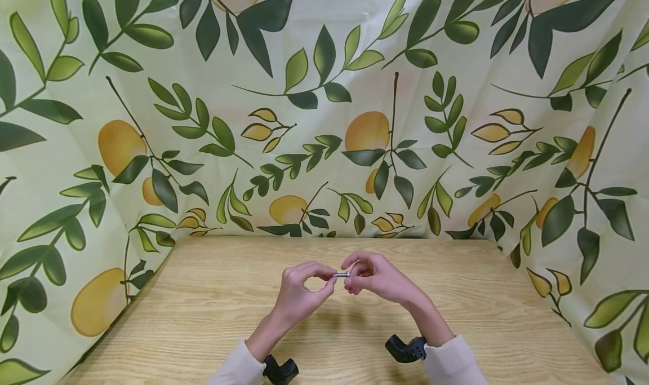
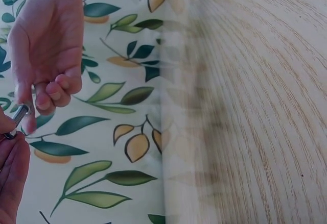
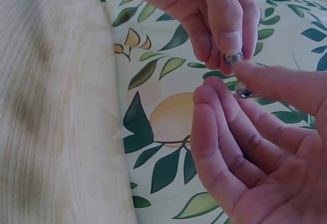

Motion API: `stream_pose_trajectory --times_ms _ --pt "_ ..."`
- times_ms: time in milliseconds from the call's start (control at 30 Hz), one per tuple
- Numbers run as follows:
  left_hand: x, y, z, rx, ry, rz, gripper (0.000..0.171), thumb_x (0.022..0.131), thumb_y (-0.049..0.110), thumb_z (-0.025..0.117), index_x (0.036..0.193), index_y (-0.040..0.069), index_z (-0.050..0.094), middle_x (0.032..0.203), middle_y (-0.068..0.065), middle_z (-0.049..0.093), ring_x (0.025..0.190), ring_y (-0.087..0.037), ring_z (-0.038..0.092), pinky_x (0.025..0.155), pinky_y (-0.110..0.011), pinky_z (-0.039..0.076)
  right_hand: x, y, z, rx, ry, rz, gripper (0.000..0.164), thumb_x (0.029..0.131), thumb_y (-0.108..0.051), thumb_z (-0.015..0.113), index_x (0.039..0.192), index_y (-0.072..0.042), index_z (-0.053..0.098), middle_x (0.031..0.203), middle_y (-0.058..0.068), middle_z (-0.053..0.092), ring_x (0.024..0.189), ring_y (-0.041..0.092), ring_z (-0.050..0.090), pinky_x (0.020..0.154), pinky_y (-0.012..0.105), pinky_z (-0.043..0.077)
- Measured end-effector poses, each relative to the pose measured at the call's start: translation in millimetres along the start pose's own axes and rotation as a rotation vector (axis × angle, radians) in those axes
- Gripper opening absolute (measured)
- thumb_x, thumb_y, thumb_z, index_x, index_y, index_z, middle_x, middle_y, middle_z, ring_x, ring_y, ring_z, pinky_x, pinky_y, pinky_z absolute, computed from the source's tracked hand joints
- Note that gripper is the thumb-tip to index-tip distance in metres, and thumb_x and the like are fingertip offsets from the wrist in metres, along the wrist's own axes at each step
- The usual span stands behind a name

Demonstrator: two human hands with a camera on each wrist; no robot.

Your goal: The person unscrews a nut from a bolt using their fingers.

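Close over the table, both hands meet at a small silver metal bolt. My left hand pinches one end between thumb and fingertips. The threaded shank of the bolt shows in the left wrist view. My right hand is at the other end, its thumb and index finger about the bolt and its other fingers bent. In the right wrist view, the right thumb lies against the bolt, with a wider ring-like metal end just below it. Fingertips partly hide both ends.
A light wood-grain table lies beneath the hands. Behind and on both sides hangs a pale cloth printed with leaves and orange fruit. Black wrist mounts sit by the pale sleeves.
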State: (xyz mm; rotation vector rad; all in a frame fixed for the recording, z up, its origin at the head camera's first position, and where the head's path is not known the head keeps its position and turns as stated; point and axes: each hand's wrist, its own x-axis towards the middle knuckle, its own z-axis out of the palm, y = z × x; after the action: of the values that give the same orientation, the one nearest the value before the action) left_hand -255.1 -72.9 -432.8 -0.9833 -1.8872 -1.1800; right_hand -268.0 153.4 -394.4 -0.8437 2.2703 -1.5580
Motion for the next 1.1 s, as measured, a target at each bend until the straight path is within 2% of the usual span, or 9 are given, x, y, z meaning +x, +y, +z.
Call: stream_pose_trajectory --times_ms 133,200,267,367,433,633,833,1000,1100 --pt "0.2 -1.0 0.9 0.010 0.017 0.044 0.019 0.077 -0.006 0.081 0.090 0.008 0.079 0.081 -0.003 0.079 0.072 -0.012 0.074 0.068 -0.021 0.062 0.3 -0.7 -0.2 -0.029 -0.006 0.007 0.025 0.103 -0.019 0.063 0.114 0.004 0.065 0.089 0.013 0.073 0.080 0.028 0.071 0.077 0.034 0.064" --pt "0.2 -1.2 1.2 0.007 0.021 0.054 0.020 0.077 -0.007 0.081 0.091 0.008 0.079 0.081 -0.004 0.079 0.071 -0.012 0.074 0.067 -0.022 0.062 0.4 -1.0 0.1 -0.042 -0.007 0.006 0.024 0.104 -0.019 0.062 0.111 0.004 0.066 0.089 0.014 0.073 0.080 0.028 0.071 0.077 0.035 0.064" --pt "-0.1 -1.0 1.2 0.004 0.016 0.037 0.019 0.077 -0.006 0.081 0.091 0.008 0.079 0.082 -0.003 0.079 0.072 -0.012 0.075 0.067 -0.023 0.062 0.4 -1.2 0.4 -0.040 -0.007 -0.002 0.022 0.103 -0.016 0.062 0.110 0.004 0.066 0.090 0.014 0.073 0.080 0.025 0.071 0.077 0.038 0.064" --pt "0.0 0.2 0.6 0.002 0.002 0.000 0.017 0.078 -0.004 0.082 0.090 0.008 0.080 0.083 -0.002 0.079 0.073 -0.011 0.075 0.068 -0.023 0.062 0.3 -1.1 0.9 -0.025 0.000 -0.002 0.020 0.101 -0.014 0.065 0.111 0.003 0.064 0.090 0.012 0.073 0.078 0.018 0.069 0.077 0.036 0.063" --pt "0.0 0.5 0.3 0.005 -0.001 -0.008 0.016 0.079 -0.003 0.082 0.090 0.008 0.079 0.083 -0.002 0.079 0.073 -0.010 0.075 0.068 -0.022 0.062 0.1 -1.4 1.1 -0.023 -0.001 0.002 0.022 0.100 -0.015 0.066 0.113 0.003 0.064 0.089 0.011 0.073 0.079 0.019 0.069 0.077 0.036 0.063" --pt "-0.4 -0.9 0.8 0.008 0.019 0.042 0.020 0.077 -0.007 0.081 0.090 0.008 0.079 0.081 -0.003 0.079 0.071 -0.011 0.074 0.067 -0.023 0.062 0.2 -1.5 0.9 -0.057 -0.004 0.016 0.021 0.104 -0.018 0.061 0.112 0.001 0.068 0.090 0.009 0.073 0.081 0.026 0.071 0.077 0.035 0.064" --pt "-1.3 -1.3 0.9 0.005 0.008 0.010 0.018 0.078 -0.005 0.082 0.090 0.007 0.079 0.082 -0.002 0.079 0.072 -0.010 0.074 0.067 -0.023 0.062 0.1 -0.6 1.1 -0.042 0.001 0.012 0.020 0.100 -0.014 0.066 0.113 0.002 0.065 0.091 0.015 0.074 0.079 0.019 0.069 0.077 0.035 0.063" --pt "-0.7 -0.9 1.1 0.011 0.014 0.009 0.018 0.078 -0.005 0.082 0.091 0.007 0.080 0.082 -0.003 0.079 0.072 -0.011 0.074 0.069 -0.020 0.061 -0.1 -0.4 0.5 -0.068 0.004 0.034 0.022 0.101 -0.019 0.066 0.112 0.000 0.068 0.089 0.009 0.073 0.079 0.020 0.069 0.077 0.036 0.063" --pt "-0.5 -0.2 0.7 0.010 0.006 -0.008 0.017 0.079 -0.004 0.082 0.091 0.008 0.080 0.083 -0.002 0.079 0.073 -0.011 0.075 0.070 -0.019 0.061 0.1 -0.4 0.2 -0.058 0.000 0.024 0.019 0.103 -0.017 0.062 0.109 0.000 0.068 0.090 0.011 0.073 0.080 0.021 0.070 0.078 0.038 0.064"
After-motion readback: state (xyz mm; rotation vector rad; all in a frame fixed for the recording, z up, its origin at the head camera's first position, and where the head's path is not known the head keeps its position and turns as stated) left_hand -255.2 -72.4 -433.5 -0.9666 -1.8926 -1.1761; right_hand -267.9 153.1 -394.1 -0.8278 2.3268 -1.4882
